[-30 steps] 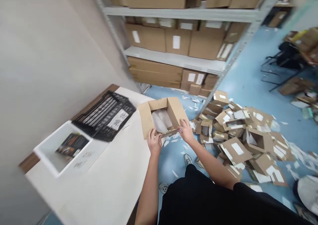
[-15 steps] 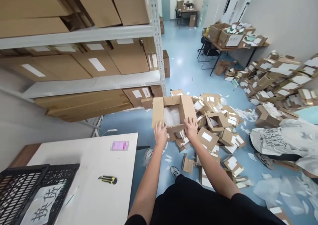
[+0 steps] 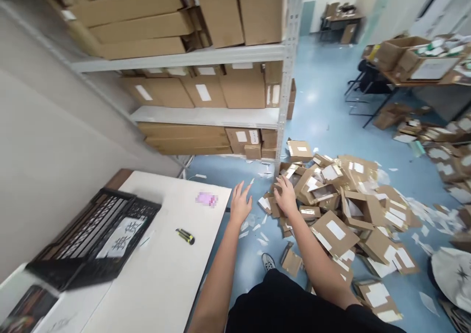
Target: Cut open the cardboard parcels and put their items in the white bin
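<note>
My left hand [image 3: 241,204] hovers beside the right edge of the white table [image 3: 162,269], fingers spread and holding nothing. To its right, my right hand [image 3: 285,195] is stretched out above the left side of a heap of cardboard boxes [image 3: 334,230], also with its fingers apart and nothing in them. On the table lie a yellow-and-black utility knife [image 3: 185,236] and a blurred pink item [image 3: 206,199]. A black plastic crate [image 3: 125,240] with a handwritten paper label stands on the table's left part.
Metal shelving [image 3: 206,117] full of cardboard boxes rises ahead. Paper scraps litter the blue floor around the heap. A desk [image 3: 405,80] with open boxes stands at the back right. Part of another person in a white top [image 3: 454,274] shows at the right edge.
The open cardboard box that both hands held has left them, and both hands are now apart and unloaded. My view has swung left, showing more of the table.
</note>
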`<action>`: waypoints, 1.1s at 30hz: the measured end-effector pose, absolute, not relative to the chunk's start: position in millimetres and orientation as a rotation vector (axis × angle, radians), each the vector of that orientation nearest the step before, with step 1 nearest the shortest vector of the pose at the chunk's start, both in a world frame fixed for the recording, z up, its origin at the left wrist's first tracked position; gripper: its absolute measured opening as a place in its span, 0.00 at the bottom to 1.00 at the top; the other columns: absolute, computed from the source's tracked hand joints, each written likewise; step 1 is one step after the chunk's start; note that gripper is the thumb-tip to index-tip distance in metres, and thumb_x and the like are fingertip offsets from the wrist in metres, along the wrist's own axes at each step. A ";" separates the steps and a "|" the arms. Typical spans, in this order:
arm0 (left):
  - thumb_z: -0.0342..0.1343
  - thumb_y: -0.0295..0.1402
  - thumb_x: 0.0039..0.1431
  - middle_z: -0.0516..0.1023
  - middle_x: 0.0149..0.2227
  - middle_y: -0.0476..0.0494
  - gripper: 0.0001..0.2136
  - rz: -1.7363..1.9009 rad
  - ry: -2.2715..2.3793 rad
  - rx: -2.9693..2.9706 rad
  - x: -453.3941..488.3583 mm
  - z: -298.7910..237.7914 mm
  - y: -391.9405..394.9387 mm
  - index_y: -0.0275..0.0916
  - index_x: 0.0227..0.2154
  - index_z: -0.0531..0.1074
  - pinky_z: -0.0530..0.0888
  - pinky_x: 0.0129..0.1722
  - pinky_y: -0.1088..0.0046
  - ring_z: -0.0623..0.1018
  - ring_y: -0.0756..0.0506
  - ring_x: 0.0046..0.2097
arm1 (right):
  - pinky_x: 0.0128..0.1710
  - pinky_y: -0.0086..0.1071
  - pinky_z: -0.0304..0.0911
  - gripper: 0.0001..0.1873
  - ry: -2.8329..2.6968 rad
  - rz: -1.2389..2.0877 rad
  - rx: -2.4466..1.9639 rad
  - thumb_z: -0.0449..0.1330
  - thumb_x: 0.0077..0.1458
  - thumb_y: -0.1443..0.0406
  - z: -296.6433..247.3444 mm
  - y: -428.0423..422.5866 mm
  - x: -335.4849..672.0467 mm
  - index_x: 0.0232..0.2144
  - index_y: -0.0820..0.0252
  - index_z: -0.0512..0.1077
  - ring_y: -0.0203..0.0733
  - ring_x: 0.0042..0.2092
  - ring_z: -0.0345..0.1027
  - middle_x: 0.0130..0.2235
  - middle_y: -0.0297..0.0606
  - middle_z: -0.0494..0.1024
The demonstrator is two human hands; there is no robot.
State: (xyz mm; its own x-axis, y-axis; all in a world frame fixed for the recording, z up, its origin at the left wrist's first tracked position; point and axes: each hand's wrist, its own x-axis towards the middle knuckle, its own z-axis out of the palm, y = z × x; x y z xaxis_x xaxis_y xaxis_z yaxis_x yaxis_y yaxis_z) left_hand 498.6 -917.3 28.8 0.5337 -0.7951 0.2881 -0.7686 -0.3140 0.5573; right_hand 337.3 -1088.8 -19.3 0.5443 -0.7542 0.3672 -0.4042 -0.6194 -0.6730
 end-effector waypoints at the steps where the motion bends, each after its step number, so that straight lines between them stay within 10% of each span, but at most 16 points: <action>1: 0.55 0.28 0.64 0.62 0.71 0.41 0.26 -0.040 -1.233 2.158 503.3 28.8 -901.9 0.45 0.65 0.69 0.59 0.72 0.51 0.60 0.35 0.72 | 0.68 0.49 0.57 0.26 0.874 -0.854 -2.275 0.55 0.63 0.63 -18.0 -1079.4 352.2 0.63 0.59 0.70 0.55 0.67 0.58 0.68 0.50 0.63; 15: 0.58 0.31 0.64 0.57 0.73 0.37 0.33 0.224 -0.244 2.576 441.8 33.5 -540.8 0.46 0.71 0.57 0.62 0.69 0.47 0.57 0.33 0.73 | 0.68 0.54 0.56 0.31 -0.367 -0.343 -2.287 0.55 0.63 0.64 6.4 -763.6 487.0 0.68 0.55 0.64 0.55 0.70 0.54 0.71 0.48 0.60; 33: 0.58 0.35 0.64 0.59 0.72 0.36 0.31 0.683 1.069 2.306 55.6 16.5 -120.8 0.43 0.69 0.62 0.59 0.71 0.49 0.59 0.34 0.72 | 0.68 0.55 0.56 0.32 -1.432 0.182 -1.970 0.56 0.63 0.62 11.6 -247.8 287.7 0.68 0.53 0.63 0.55 0.71 0.53 0.72 0.46 0.57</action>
State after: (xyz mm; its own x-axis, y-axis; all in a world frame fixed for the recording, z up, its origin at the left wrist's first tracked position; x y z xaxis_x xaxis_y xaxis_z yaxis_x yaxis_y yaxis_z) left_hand 55.6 -120.8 16.5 0.5650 0.7932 0.2272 0.5399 -0.5637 0.6252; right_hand 287.7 -247.8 11.6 0.3837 0.8827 0.2713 0.7869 -0.1589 -0.5962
